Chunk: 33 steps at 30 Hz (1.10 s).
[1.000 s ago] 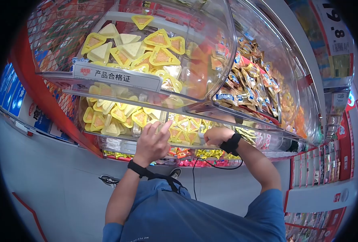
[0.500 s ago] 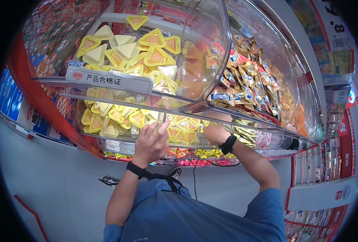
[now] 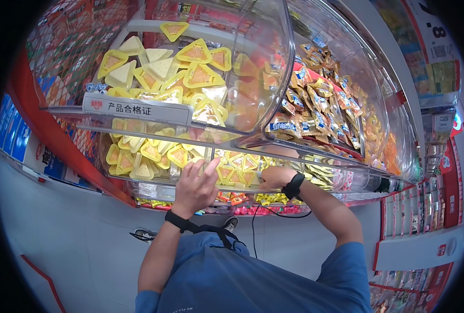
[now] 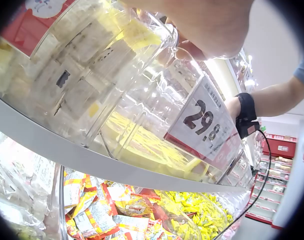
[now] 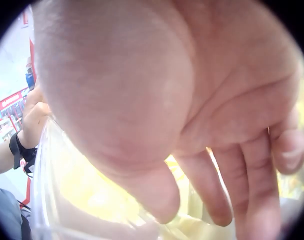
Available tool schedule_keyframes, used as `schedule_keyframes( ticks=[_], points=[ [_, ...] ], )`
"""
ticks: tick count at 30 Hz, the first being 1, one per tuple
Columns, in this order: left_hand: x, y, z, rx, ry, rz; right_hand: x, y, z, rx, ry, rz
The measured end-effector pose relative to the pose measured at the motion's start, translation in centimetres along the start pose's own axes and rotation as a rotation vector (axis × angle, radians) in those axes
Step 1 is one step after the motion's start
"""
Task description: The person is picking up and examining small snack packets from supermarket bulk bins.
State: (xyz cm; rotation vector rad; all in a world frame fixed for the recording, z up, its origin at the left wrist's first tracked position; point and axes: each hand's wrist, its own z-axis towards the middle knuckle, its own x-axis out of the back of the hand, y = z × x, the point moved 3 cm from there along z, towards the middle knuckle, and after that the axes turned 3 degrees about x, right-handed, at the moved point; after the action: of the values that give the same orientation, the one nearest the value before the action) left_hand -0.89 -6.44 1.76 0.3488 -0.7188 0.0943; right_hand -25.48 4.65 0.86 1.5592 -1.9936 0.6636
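Observation:
Yellow triangular snack packs [image 3: 233,174] lie in the lower clear bin. My right hand [image 3: 277,177] reaches over the bin's front among these packs. In the right wrist view its fingers [image 5: 257,190] point downward, loosely extended, with pale yellow shapes beyond the tips; nothing shows gripped in them. My left hand [image 3: 196,183] rests at the bin's front, fingers loosely bent, close to a clear upright divider [image 3: 211,154]. The left wrist view has this hand [image 4: 212,25] at the top, beyond a white price card [image 4: 204,122] on the bin front.
Above is another clear bin of triangular packs [image 3: 198,75], with a white label [image 3: 136,108] on its front. Brown-wrapped snacks [image 3: 320,96] fill the compartment to the right. Below lie bright candy packets [image 4: 97,207]. A black cable [image 3: 253,229] hangs beside the body.
My right hand has shifted slightly left over the lower bin. The left hand keeps its place at the bin front. The upper bin sits a little further left in the head view.

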Motion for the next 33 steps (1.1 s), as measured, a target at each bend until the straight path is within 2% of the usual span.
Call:
schedule_keyframes(
  ticks=[2,8,17,20,21,23,26,28,33],
  points=[
    [0.0,-0.1,0.0,-0.003,-0.012,0.020,-0.5,0.4,0.8,0.020,0.025,-0.033],
    [-0.1,-0.1,-0.1,0.000,-0.009,0.017,0.8,-1.0,-0.2,-0.049,-0.057,-0.056],
    [-0.3,-0.1,0.0,-0.006,0.000,-0.010,1.3,-0.5,-1.0,0.058,-0.120,-0.076],
    [-0.2,0.0,0.2,-0.016,0.004,-0.015,2.9,-2.0,-2.6,0.092,-0.020,0.119],
    [-0.3,0.0,0.1,-0.013,0.008,0.002,3.1,-2.0,-2.5,0.062,-0.061,-0.024],
    [-0.6,-0.1,-0.1,-0.005,0.018,0.036,2.6,-1.8,-2.4,0.157,0.144,0.088],
    [-0.8,-0.1,-0.4,0.010,-0.019,0.074,0.2,-0.4,-0.4,0.283,0.319,0.071],
    [-0.7,-0.1,-0.2,-0.007,-0.006,0.097,0.4,-0.2,-0.2,0.233,0.094,-0.032],
    [-0.6,0.0,-0.6,-0.003,-0.020,0.113,-1.3,0.1,0.3,0.303,0.136,-0.018]
  ],
)
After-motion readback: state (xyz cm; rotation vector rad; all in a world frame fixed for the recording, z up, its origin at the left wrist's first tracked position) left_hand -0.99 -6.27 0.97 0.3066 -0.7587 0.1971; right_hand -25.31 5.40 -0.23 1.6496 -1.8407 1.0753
